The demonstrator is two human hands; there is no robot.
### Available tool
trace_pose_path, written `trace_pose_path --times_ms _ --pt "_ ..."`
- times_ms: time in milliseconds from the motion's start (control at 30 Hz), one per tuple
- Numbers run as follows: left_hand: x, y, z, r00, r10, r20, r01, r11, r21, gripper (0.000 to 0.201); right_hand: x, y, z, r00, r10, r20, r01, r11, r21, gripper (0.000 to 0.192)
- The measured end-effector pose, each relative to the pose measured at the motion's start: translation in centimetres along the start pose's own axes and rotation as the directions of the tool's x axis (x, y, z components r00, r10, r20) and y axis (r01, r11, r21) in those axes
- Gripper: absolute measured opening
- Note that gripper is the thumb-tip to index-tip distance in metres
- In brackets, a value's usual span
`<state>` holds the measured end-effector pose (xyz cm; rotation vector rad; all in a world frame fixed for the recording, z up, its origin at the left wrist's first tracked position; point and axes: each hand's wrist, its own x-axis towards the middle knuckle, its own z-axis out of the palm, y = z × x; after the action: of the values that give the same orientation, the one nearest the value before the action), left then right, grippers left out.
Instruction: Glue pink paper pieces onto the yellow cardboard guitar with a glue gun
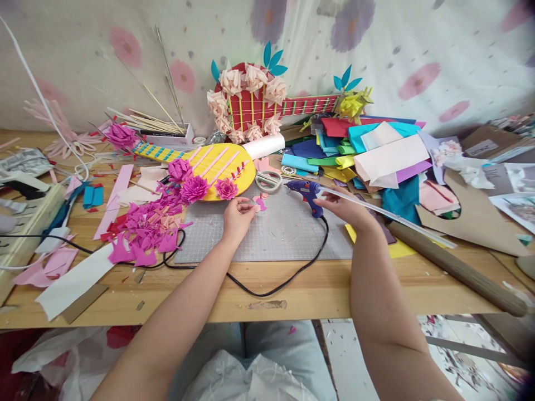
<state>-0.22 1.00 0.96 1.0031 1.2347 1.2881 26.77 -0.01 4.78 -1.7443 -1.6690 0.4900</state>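
Note:
My left hand (239, 216) is over the grey cutting mat (288, 239), its thumb and fingers pinched together on a small pink paper piece (261, 203). My right hand (345, 209) has its fingers at the handle of a blue glue gun (305, 192), whose nozzle points left. A long clear glue stick (393, 214) runs out of the gun's back, past my right wrist. Just beyond my left hand lies a yellow paper guitar (232, 164) with magenta paper flowers (194, 189) along its near edge. White-handled scissors (268, 181) lie between the guitar and the gun.
A red guitar (244, 103) with pale flowers stands at the back. Magenta paper scraps (152, 223) are heaped at left. Coloured paper sheets (388, 150) pile up at right, near a wooden rod (455, 267). The gun's black cord (288, 287) loops across the table's front.

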Motion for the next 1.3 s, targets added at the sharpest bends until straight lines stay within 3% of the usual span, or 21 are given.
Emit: trace_pose_path --times_ms 133,267,367,467,533,633,900,1300 --pt "0.1 -0.2 -0.1 1.000 -0.001 -0.015 0.002 1.000 0.016 0.033 1.0 -0.5 3.6 0.994 0.048 0.096 -0.044 0.998 -0.040 0.045" --pt "0.1 -0.2 -0.1 1.000 0.008 -0.027 -0.008 1.000 -0.003 0.034 1.2 -0.7 5.3 0.981 0.185 -0.054 -0.186 0.983 -0.009 0.046" --pt "0.0 -0.2 0.0 0.999 0.005 -0.042 -0.005 1.000 -0.010 0.033 0.8 -1.0 5.0 0.979 0.201 -0.028 -0.194 0.966 0.171 0.048" --pt "0.0 -0.1 0.1 0.999 0.009 -0.052 -0.009 1.000 0.000 0.034 0.0 -2.2 4.3 0.987 0.072 0.146 -0.121 0.926 0.358 0.047" --pt "0.0 -0.1 0.1 0.998 0.018 -0.054 -0.017 1.000 0.003 0.034 -0.5 -3.3 4.0 0.964 -0.006 0.267 -0.099 0.920 0.380 0.046" --pt "0.0 -0.1 0.1 0.998 0.024 -0.055 -0.024 1.000 0.006 0.032 -1.0 -4.5 4.0 0.925 -0.028 0.378 -0.103 0.942 0.320 0.046" --pt "-0.1 0.0 0.2 0.999 0.027 -0.047 -0.025 0.999 0.034 0.032 -1.1 -4.8 4.3 0.927 -0.070 0.368 -0.025 0.969 0.247 0.045" --pt "0.0 -0.3 0.1 0.999 0.027 -0.039 -0.027 0.999 0.020 0.034 -1.1 -4.8 4.2 0.920 -0.011 0.392 -0.073 0.977 0.199 0.042"
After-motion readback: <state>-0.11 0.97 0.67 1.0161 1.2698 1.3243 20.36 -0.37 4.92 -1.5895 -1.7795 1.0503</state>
